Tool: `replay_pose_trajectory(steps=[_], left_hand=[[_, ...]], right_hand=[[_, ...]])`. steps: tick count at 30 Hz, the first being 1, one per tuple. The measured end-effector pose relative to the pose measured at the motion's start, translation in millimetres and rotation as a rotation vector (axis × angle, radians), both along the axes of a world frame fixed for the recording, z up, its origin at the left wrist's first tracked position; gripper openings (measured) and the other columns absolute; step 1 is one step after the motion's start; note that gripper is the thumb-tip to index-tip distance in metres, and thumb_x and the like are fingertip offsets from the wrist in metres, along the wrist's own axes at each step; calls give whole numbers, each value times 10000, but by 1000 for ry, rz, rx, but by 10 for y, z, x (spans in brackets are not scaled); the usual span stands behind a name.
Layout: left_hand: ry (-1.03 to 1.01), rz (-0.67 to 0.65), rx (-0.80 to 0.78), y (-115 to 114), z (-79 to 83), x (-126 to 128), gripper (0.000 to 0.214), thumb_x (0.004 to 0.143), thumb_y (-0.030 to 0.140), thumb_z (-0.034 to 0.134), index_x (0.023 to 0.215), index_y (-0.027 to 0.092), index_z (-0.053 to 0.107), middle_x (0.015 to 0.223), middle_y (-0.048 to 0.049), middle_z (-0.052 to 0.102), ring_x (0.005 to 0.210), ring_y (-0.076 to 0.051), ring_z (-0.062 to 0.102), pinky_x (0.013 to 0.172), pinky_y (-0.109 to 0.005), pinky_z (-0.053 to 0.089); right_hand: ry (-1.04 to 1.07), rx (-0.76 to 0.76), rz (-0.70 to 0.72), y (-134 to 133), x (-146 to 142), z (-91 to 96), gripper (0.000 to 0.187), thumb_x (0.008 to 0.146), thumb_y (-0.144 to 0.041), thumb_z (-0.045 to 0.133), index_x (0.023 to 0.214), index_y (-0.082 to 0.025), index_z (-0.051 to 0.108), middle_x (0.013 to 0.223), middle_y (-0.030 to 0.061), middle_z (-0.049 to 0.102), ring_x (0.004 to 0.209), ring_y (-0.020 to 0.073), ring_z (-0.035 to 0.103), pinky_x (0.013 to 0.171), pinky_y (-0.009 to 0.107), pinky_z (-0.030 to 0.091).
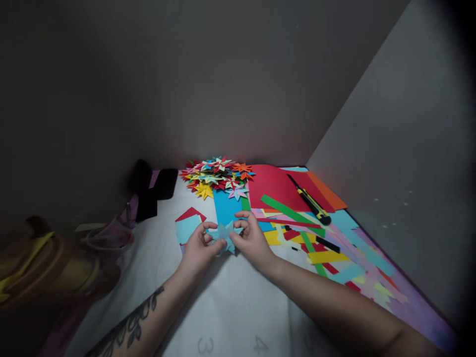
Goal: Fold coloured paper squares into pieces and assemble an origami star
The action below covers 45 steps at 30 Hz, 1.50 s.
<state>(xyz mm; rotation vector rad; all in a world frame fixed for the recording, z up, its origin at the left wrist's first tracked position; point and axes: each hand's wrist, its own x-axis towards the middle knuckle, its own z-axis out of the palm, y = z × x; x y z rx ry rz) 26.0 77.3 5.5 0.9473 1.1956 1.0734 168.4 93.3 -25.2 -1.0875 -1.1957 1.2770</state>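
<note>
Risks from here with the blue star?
1. The left hand and right hand both pinch the blue paper star; a hard pull might tear it.
2. The utility knife lies close on the red sheet; blade state unclear.
3. Loose strips near the right hand may get swept aside.

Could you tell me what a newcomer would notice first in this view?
The left hand and right hand pinch a light-blue paper star at centre. Behind it lies a heap of multicoloured stars; to the right, a utility knife rests on red paper.
</note>
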Motion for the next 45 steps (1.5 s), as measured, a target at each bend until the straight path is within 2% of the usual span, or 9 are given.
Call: replay_pose_trajectory(steps=[6, 10, 13, 17, 22, 28, 32, 39, 45], left_hand=[[48, 4, 6, 24, -101, -13, 387, 622, 269, 716, 911, 189, 471, 451, 123, 430, 387, -44, 397, 424, -149, 300], [33, 6, 15, 33, -140, -32, 374, 630, 267, 708, 917, 188, 480, 461, 110, 451, 397, -44, 390, 425, -148, 281], [12, -4, 21, 28, -145, -38, 380, 641, 267, 703, 941, 182, 487, 443, 119, 410, 389, -37, 347, 418, -145, 237], [3, -16, 25, 19, -145, -30, 362, 656, 250, 688, 948, 180, 486, 452, 120, 410, 396, -35, 342, 424, -144, 235], [-31, -6, 63, 14, -183, -25, 307, 682, 253, 666, 914, 190, 476, 574, 71, 539, 478, -54, 441, 472, -155, 315], [-14, -8, 100, 1, -232, -44, 279, 709, 267, 656, 917, 182, 491, 593, 61, 538, 500, -63, 441, 478, -163, 317], [4, 6, 141, -12, -245, -49, 254, 714, 265, 650, 903, 179, 504, 620, 58, 538, 530, -67, 456, 501, -166, 333], [67, 7, 151, -46, -174, -24, 190, 719, 254, 630, 850, 178, 515, 618, 59, 509, 530, -69, 440, 495, -170, 327], [10, -38, 131, -46, -92, -7, 195, 685, 211, 647, 799, 184, 492, 610, 69, 497, 542, -62, 441, 523, -167, 341]], right_hand=[[-158, 119, 1, 18, 13, -13, 301, 738, -169, 581, 1024, -221, 505, 888, 11, 557, 789, 137, 562, 686, 253, 467], [-306, 277, -25, 11, 28, 28, 255, 736, -129, 564, 976, -216, 553, 998, 40, 557, 927, 174, 554, 764, 287, 459], [-404, 401, -78, -7, 47, 62, 241, 736, -103, 569, 942, -228, 571, 1092, 59, 516, 1052, 200, 512, 850, 326, 443], [-486, 487, -125, -24, 64, 60, 180, 746, -92, 577, 862, -230, 567, 1104, 64, 491, 1096, 210, 489, 935, 374, 402], [-550, 543, -121, -25, 76, 30, 139, 761, -111, 592, 830, -229, 568, 1098, 63, 481, 1094, 222, 481, 918, 388, 411], [-570, 700, -137, -42, 93, 48, 195, 742, -43, 549, 807, -227, 563, 1053, 56, 470, 1023, 217, 488, 861, 388, 430], [-593, 751, -179, -59, 98, 69, 209, 724, -33, 547, 798, -227, 567, 1020, 50, 470, 982, 216, 483, 847, 393, 424], [-661, 729, -173, -48, 89, 112, 138, 757, -96, 568, 821, -218, 575, 864, 33, 526, 879, 205, 490, 806, 376, 407], [-707, 699, -159, -51, 108, 130, 137, 768, -113, 558, 817, -223, 621, 900, 49, 506, 919, 216, 477, 821, 380, 402]])
